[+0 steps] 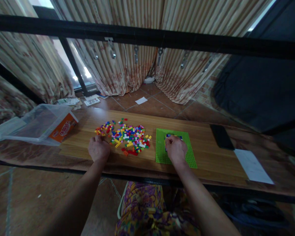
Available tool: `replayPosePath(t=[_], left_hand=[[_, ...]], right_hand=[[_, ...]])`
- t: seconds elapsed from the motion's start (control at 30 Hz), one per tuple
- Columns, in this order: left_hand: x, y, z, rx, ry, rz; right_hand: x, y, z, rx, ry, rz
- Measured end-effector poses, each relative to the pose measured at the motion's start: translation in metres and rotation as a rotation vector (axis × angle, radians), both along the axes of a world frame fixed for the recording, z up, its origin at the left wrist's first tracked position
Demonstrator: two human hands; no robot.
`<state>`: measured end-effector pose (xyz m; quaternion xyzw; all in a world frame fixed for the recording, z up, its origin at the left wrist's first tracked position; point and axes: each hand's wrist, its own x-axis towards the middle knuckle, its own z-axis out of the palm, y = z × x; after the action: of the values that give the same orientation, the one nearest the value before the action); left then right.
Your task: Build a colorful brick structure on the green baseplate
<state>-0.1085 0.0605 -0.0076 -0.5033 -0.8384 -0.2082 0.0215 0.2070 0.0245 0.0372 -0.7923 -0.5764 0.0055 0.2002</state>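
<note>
A loose pile of small coloured toy bricks (131,136) lies on the wooden board. At its left edge rests my left hand (99,149), fingers curled down beside some orange bricks; whatever they hold, if anything, is hidden. To the right of the pile lies a green studded baseplate (162,155). A few blue and other bricks (178,136) are on its upper middle part, partly covered by my right hand (177,150). The fingertips of that hand are pinched together over the plate, and what is between them is too small to make out.
A clear plastic bin (43,126) with an orange label stands at the left end. Right of the baseplate are a black phone (221,136) and a white paper sheet (254,166). A dark metal bar (147,34) with hanging hooks crosses behind the board.
</note>
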Motion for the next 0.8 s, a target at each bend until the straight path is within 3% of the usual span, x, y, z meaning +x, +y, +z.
replayPosePath(t=[0.2, 0.37, 0.47, 0.6, 0.8], left_hand=[[0.001, -0.001, 0.003, 0.007, -0.024, -0.002], [0.002, -0.001, 0.006, 0.007, -0.036, -0.011], [0.001, -0.001, 0.005, 0.023, -0.031, -0.014], [0.000, 0.000, 0.003, 0.022, -0.025, -0.008], [0.001, 0.000, 0.005, 0.007, -0.047, 0.000]], right_hand=[[0.006, -0.002, -0.018, 0.105, 0.068, 0.071], [0.011, -0.008, -0.022, 0.188, 0.176, 0.182], [0.015, -0.015, -0.019, 0.252, 0.250, 0.221], [0.024, -0.020, -0.009, 0.278, 0.293, 0.129], [0.044, -0.004, 0.011, 0.290, 0.257, 0.040]])
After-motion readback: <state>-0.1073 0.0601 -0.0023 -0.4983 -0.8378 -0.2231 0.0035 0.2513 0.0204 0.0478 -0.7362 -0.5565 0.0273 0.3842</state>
